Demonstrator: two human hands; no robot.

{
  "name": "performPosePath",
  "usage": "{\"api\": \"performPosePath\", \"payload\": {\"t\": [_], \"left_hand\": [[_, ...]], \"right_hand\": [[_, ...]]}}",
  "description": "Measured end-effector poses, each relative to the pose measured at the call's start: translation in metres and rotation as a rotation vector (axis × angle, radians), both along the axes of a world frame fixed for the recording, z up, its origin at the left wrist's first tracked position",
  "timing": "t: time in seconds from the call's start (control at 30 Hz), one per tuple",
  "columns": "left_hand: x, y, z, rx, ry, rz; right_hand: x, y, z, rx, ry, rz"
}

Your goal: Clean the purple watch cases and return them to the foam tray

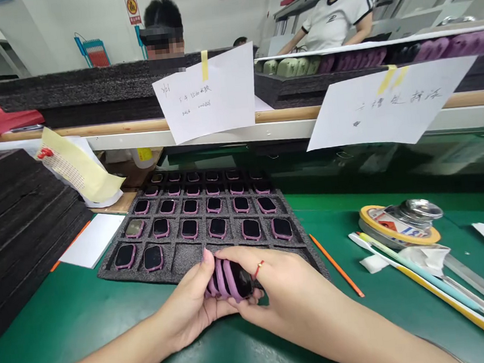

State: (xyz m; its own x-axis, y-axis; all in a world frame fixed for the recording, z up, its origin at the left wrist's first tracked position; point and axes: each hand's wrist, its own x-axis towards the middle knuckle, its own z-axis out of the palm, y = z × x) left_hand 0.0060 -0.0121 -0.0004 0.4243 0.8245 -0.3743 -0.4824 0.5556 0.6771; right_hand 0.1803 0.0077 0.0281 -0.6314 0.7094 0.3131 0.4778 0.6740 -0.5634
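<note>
A stack of purple-framed watch cases with black faces [228,280] is held between both hands, just in front of the foam tray. My left hand [197,300] grips its left end, thumb on top and fingers underneath. My right hand [273,281], with a red string at one finger, wraps round the right end. Behind them lies the black foam tray [177,262] with rows of square compartments. Most hold a purple watch case, such as the one in the front row [153,258]. Compartments right of it in that row are partly hidden by my hands.
Black foam trays [19,226] are piled at the left. An orange stick [335,264], tape roll [422,235], toothbrushes [440,288] and metal tools lie at the right. Papers hang from the shelf edge [279,127]; two people are beyond.
</note>
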Motion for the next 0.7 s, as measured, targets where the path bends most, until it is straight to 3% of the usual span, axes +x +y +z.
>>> {"api": "performPosePath", "payload": {"t": [0.13,0.3,0.5,0.7], "left_hand": [[-0.005,-0.002,0.000,-0.006,-0.021,0.012],[-0.012,-0.004,0.011,0.063,-0.140,-0.157],[-0.016,-0.008,0.010,0.139,-0.008,-0.013],[-0.015,-0.006,0.007,0.159,0.040,0.019]], "right_hand": [[-0.008,0.007,-0.020,0.052,0.091,0.031],[-0.011,0.010,-0.030,0.006,0.338,0.119],[-0.014,0.008,-0.031,-0.064,0.490,0.166],[-0.017,0.008,-0.034,-0.037,0.501,0.144]]}}
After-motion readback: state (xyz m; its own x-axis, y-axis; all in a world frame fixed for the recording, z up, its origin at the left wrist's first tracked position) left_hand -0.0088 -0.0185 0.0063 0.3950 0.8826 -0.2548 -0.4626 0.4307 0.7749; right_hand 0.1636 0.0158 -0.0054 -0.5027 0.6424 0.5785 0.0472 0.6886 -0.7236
